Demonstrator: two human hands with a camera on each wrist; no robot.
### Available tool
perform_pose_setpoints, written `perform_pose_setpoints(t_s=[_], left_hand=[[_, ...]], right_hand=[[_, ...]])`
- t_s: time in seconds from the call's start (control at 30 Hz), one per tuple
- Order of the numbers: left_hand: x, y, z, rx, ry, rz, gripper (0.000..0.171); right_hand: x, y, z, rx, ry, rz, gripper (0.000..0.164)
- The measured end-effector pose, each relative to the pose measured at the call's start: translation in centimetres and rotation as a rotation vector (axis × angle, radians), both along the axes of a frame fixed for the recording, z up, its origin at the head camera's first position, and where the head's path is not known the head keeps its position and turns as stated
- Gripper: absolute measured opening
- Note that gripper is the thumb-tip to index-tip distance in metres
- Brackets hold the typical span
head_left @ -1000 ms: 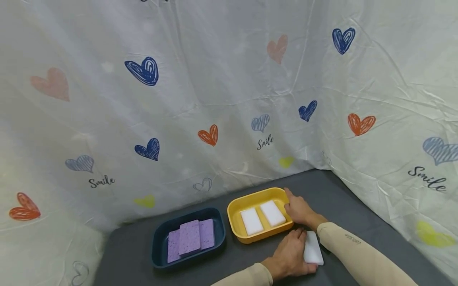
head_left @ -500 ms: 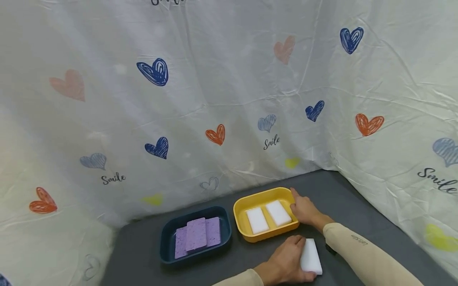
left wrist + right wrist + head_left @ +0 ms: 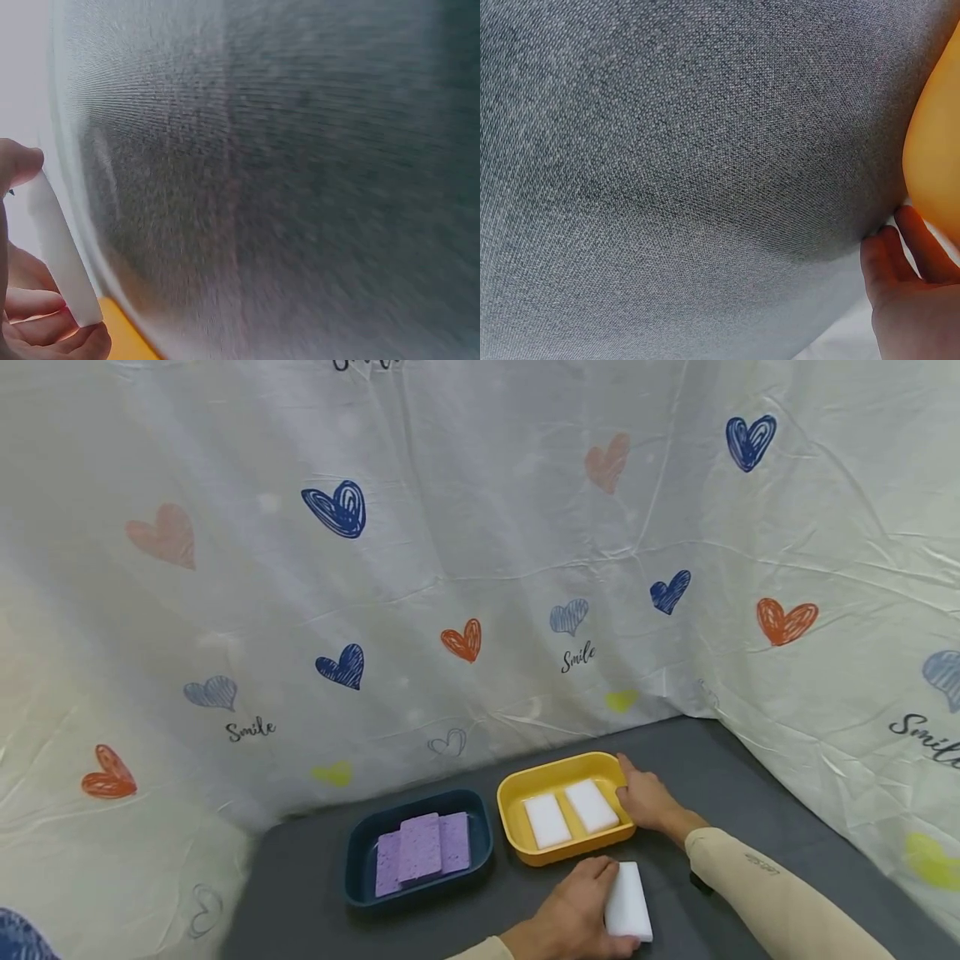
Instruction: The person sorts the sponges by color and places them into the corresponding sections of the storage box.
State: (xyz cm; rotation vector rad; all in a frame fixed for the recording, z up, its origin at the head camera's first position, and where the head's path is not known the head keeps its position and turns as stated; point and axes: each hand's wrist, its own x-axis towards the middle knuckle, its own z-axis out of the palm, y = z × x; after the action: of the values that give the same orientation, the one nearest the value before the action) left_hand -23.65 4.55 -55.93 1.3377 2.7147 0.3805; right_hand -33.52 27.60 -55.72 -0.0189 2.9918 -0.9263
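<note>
Near the front, my left hand [image 3: 567,910] grips a white sponge [image 3: 628,903], thumb at its near end and fingers at the far end. The left wrist view shows the sponge [image 3: 64,251] edge-on between thumb and fingertips. My right hand [image 3: 651,799] touches the right end of a yellow tray [image 3: 534,858], and in the right wrist view its straight fingers [image 3: 924,244] lie along the tray's outer wall. Inside that tray two white sponges, one on the left [image 3: 547,821] and one on the right [image 3: 592,806], lie flat side by side.
Left of the yellow tray stands a dark blue tray [image 3: 352,868] with purple sponges [image 3: 420,850] in it, one overlapping the others. A small black object [image 3: 701,883] shows beside the right forearm. A white curtain [image 3: 480,527] printed with hearts borders the dark tabletop [image 3: 300,902].
My left hand has drawn the white sponge left and nearer, away from the right forearm. The right hand stays at the yellow tray's end. The head view has turned slightly left.
</note>
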Motion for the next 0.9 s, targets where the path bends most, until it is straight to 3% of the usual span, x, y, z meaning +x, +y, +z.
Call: perform_pose_setpoints(t_s=[0.07,0.17,0.27,0.47,0.57,0.67,0.8,0.9], left_hand=[[0.0,-0.9,0.2,0.032,0.027,-0.018,0.093],[0.0,-2.0,0.6,0.068,0.066,-0.020,0.093],[-0.1,-3.1,1.5,0.083,0.049,0.010,0.092],[-1.0,-5.2,4.2,0.114,0.002,0.118,0.095],[-1.8,-6.1,5.6,0.151,-0.002,0.176,0.095],[-2.7,-6.8,6.6,0.182,0.003,0.226,0.094],[-3.8,-7.3,7.4,0.212,0.059,0.251,0.092],[-4.7,-7.4,7.7,0.231,0.103,0.255,0.089]], right_hand=[[0.0,0.2,0.0,-0.010,-0.002,-0.001,0.068],[-1.3,1.2,-1.9,-0.025,0.022,0.003,0.071],[-1.7,1.6,-2.3,-0.034,0.026,0.008,0.072],[-0.3,0.8,0.0,-0.027,0.019,0.017,0.070],[-1.2,1.6,-1.1,-0.014,0.049,0.032,0.070],[-3.1,2.7,-3.7,-0.019,0.051,0.047,0.073],[-5.0,3.6,-6.6,-0.056,0.024,0.069,0.077],[-5.5,3.7,-7.4,-0.063,0.013,0.083,0.077]])
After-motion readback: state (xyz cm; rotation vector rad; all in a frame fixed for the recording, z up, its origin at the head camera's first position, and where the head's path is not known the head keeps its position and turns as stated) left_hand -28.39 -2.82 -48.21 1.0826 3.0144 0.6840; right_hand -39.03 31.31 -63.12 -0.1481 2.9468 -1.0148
